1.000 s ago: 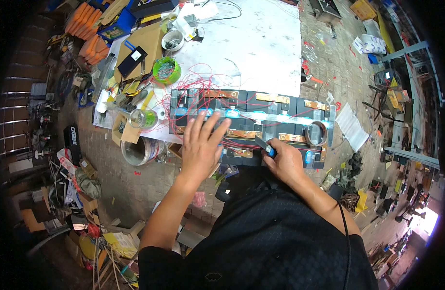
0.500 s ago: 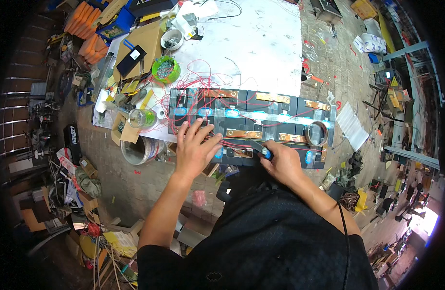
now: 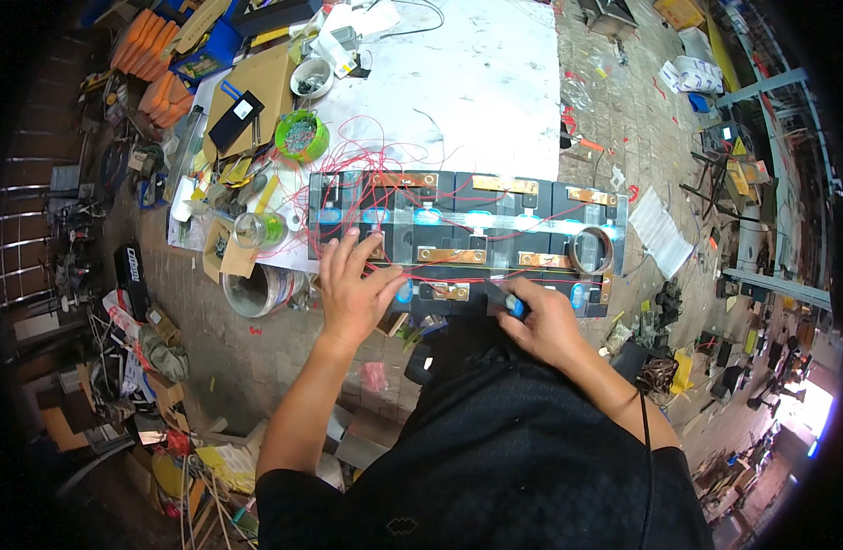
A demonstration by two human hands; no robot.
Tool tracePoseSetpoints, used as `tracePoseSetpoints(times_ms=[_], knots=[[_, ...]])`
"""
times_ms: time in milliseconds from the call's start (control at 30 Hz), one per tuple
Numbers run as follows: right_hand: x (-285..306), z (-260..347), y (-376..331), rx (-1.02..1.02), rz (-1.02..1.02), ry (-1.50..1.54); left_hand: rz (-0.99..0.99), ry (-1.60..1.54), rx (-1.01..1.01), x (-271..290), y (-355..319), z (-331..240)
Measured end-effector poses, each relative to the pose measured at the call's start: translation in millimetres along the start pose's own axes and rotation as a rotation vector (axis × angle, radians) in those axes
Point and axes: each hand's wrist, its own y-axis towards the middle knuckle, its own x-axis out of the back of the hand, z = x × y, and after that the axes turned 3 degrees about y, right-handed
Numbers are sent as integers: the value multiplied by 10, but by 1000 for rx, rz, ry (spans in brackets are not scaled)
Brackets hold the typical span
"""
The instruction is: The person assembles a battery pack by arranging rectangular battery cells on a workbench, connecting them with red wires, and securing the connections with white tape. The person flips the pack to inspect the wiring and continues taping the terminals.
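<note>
The left hand point(image 3: 353, 298) is opened out, fingers apart and thumb held away, its fingertips resting on the near left part of a long black battery pack point(image 3: 440, 238) with copper bars and clear tape strips. The right hand point(image 3: 548, 321) is curled tightly around a blue-handled knife with a flat grey blade point(image 3: 513, 306), at the pack's near edge. Thin red wires point(image 3: 449, 277) run between the hands across the pack, which lies at the near side of a white-topped table point(image 3: 495, 92). To the left, a round bright-green tub point(image 3: 320, 145) holds many small greyish pieces, a white bowl point(image 3: 324, 88) holds small dark pieces, and a clear jar's point(image 3: 259, 229) contents are unclear.
</note>
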Motion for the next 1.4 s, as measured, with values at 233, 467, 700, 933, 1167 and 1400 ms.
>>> tracePoseSetpoints(times_ms=[233, 467, 700, 933, 1167, 1400], knots=[[685, -1, -788, -35, 88, 209, 69, -76, 109, 34, 33, -15], [1393, -347, -1949, -625, 339, 561, 68, -39, 82, 10, 24, -44], [1388, -479, -1760, -584, -25, 776, 74, 24, 164, 106, 52, -332], [948, -959, -915, -224, -870, 938, -45, 57, 276, -1, 32, -916], [1078, -1222, -451, -75, -300, -10, -100, -218, 274, -292, 318, -2096], [1023, -1513, -413, 13, -264, 31, 11, -470, 286, -386, 443, -2678]])
